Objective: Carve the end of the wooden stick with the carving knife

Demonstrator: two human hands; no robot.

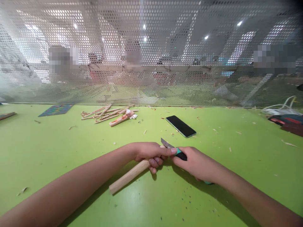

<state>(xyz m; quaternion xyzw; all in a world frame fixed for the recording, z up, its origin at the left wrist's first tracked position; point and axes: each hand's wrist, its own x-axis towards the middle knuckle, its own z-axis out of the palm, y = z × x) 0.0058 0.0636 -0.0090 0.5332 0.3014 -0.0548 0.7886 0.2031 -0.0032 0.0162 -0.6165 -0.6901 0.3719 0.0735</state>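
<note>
My left hand is wrapped round a pale wooden stick, whose thick end points toward me on the left. The stick's far tip shows just beyond my fingers, close to the blade. In my right hand is a utility knife with a black and green handle. Its bare metal blade points up and left, above the stick's tip. My left thumb reaches across and touches the knife near the base of the blade. Part of the knife's handle is hidden under my right palm.
Beyond my hands a black phone lies on the green table. Carved sticks are piled at the back, near a patterned card. A perforated screen borders the far edge. Cables lie at right; shavings are scattered about.
</note>
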